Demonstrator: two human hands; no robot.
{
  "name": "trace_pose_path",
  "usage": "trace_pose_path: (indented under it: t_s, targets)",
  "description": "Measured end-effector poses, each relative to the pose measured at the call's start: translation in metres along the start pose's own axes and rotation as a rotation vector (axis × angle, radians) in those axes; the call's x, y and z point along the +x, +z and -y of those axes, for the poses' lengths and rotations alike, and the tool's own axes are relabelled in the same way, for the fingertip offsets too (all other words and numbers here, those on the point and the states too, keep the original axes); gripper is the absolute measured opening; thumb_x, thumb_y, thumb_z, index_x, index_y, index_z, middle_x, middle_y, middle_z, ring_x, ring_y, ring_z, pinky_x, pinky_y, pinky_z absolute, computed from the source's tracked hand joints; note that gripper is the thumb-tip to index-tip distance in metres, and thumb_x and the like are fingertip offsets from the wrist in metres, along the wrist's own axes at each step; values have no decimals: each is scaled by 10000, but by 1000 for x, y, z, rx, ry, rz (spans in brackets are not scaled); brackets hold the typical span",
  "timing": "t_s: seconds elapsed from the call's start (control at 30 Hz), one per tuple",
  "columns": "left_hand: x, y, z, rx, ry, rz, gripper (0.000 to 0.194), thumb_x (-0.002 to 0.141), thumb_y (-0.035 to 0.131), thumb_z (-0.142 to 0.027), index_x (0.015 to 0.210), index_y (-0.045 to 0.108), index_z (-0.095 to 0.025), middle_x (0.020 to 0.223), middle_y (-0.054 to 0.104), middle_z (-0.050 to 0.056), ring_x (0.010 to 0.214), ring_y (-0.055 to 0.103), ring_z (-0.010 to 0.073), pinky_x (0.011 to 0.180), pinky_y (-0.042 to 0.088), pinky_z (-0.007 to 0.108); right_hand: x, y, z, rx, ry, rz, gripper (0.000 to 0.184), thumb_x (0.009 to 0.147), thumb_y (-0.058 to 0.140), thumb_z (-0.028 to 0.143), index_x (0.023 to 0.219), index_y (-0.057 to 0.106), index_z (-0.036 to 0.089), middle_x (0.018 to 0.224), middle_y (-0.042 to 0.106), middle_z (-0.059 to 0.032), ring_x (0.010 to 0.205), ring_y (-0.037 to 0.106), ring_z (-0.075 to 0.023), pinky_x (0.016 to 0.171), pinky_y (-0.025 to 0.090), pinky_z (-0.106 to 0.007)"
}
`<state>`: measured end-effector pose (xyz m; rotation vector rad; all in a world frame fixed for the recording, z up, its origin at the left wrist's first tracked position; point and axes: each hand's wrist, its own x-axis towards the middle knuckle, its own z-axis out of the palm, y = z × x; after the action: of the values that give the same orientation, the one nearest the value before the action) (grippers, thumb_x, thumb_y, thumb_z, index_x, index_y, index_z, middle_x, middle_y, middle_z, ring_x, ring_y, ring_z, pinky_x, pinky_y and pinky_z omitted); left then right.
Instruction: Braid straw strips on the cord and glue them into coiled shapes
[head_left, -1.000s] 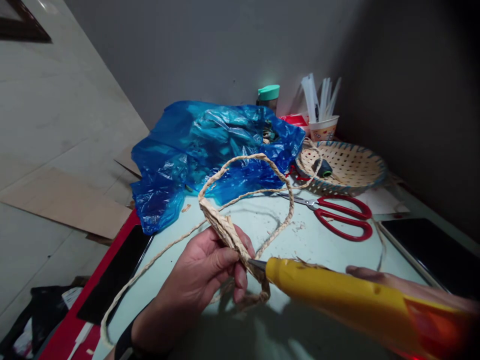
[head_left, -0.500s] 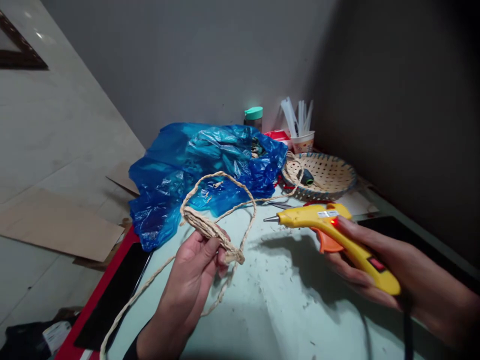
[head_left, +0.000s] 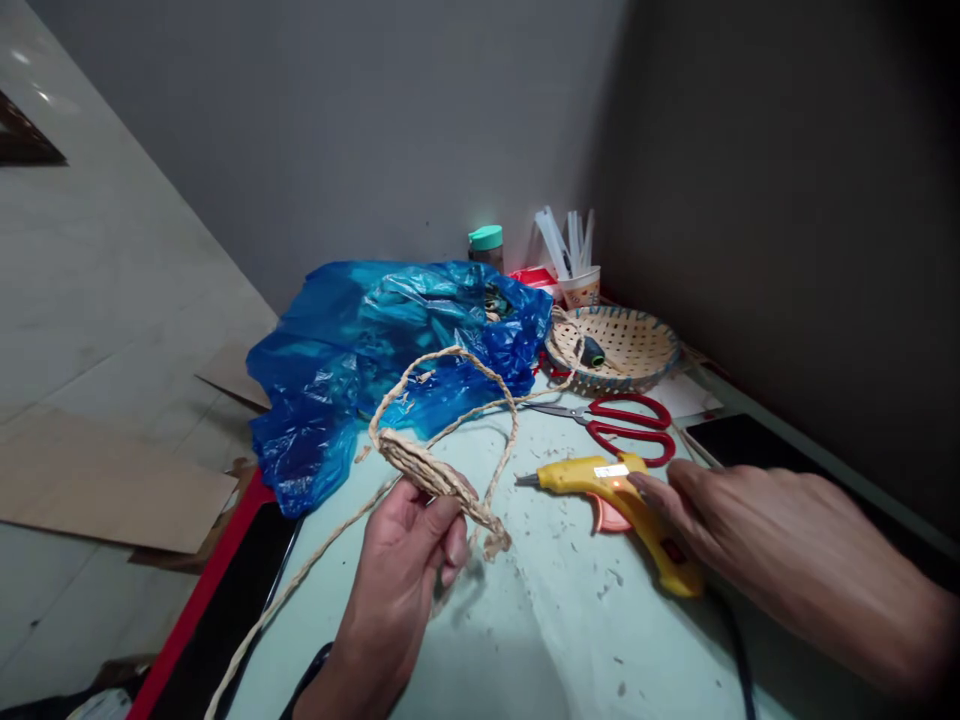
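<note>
My left hand [head_left: 409, 580] pinches a flat coil of twisted straw rope [head_left: 431, 468] between thumb and fingers, held up over the table. From the coil a loop of rope rises, and a long tail runs down to the lower left. At the right, my right hand [head_left: 795, 560] is on a yellow hot glue gun [head_left: 592, 474], thumb against its body near a small red light. Low at the table, the gun has its metal nozzle facing left and its orange trigger showing. Most of that hand's fingers are hidden. Red-handled scissors [head_left: 634, 420] lie just beyond the gun.
A crumpled blue plastic bag [head_left: 397, 320] covers the table's back left. Behind the scissors sits a woven basket [head_left: 630, 350] holding a dark thread spool [head_left: 592, 352]. A paper cup [head_left: 581, 288] of clear sticks and a teal-lidded container [head_left: 486, 245] stand by the wall. Scraps dot the tabletop [head_left: 570, 620].
My right hand has lowered the glue gun toward the table and turned palm down, bringing the scissors into full view. My left hand keeps the rope coil, slightly lower and farther right in view.
</note>
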<state>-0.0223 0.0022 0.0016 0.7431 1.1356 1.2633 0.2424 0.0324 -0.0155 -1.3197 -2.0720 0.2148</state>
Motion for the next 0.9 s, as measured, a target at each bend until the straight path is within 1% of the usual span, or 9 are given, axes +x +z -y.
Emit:
trace_pose_path:
  t_s: [0.03,0.07,0.13,0.23,0.3,0.4,0.63,0.73,0.9]
  targets:
    - [-1,1,0,-13,-18,-2,168,816,732,-284,844,618,-165,653,561,-34,492,402,63,462,323,174,-2,0,7,-90,-93,24,413,917,546,470,568,522,249,368,445,7,250,342,-131,306,136,-321]
    - [-1,2,1,-26,-33,-4,169,811,738,-282,854,621,-167,688,579,-27,497,405,62,467,330,175,-4,1,16,-121,-143,89,344,949,516,417,649,547,253,412,487,14,273,394,-138,311,202,-317]
    - [-2,3,1,-41,-61,-10,164,811,741,-280,865,627,-174,735,595,-19,513,416,64,482,350,176,-5,7,40,-29,-221,174,192,993,476,358,895,602,251,707,667,-10,480,597,-148,405,408,-276]
    - [-3,4,2,-37,-78,-10,147,811,741,-275,860,644,-176,748,595,-17,536,443,68,510,385,174,1,18,74,46,-332,26,274,1028,393,364,903,583,212,736,657,-21,602,630,-180,516,483,-312]
    - [-2,4,4,-39,-68,-12,145,796,754,-267,843,654,-172,753,603,-13,552,471,74,519,408,177,7,25,85,59,-332,6,252,1016,430,324,850,579,205,705,621,-14,609,601,-181,501,448,-308]
    - [-1,4,6,-60,-45,-10,154,768,776,-260,818,667,-163,740,616,-8,580,520,89,522,444,184,14,32,87,135,-302,39,205,983,490,249,803,577,204,721,590,-12,634,555,-170,510,403,-289]
    - [-3,4,4,33,-62,5,26,830,694,-150,825,668,-154,663,656,-3,579,587,93,567,494,174,19,39,83,321,-139,22,63,900,578,137,872,596,190,733,580,19,684,568,-121,622,420,-247]
    - [-4,6,6,56,-48,24,32,838,674,-119,832,670,-151,632,659,-7,562,596,89,559,492,165,18,41,82,327,-146,4,59,905,581,137,886,601,189,732,585,20,710,578,-123,639,427,-241]
    - [-5,11,13,-68,-37,-46,108,768,766,-203,825,696,-143,642,675,-3,525,600,83,524,492,158,16,42,79,400,-193,-13,88,942,551,141,921,614,199,773,606,9,691,571,-121,647,445,-247]
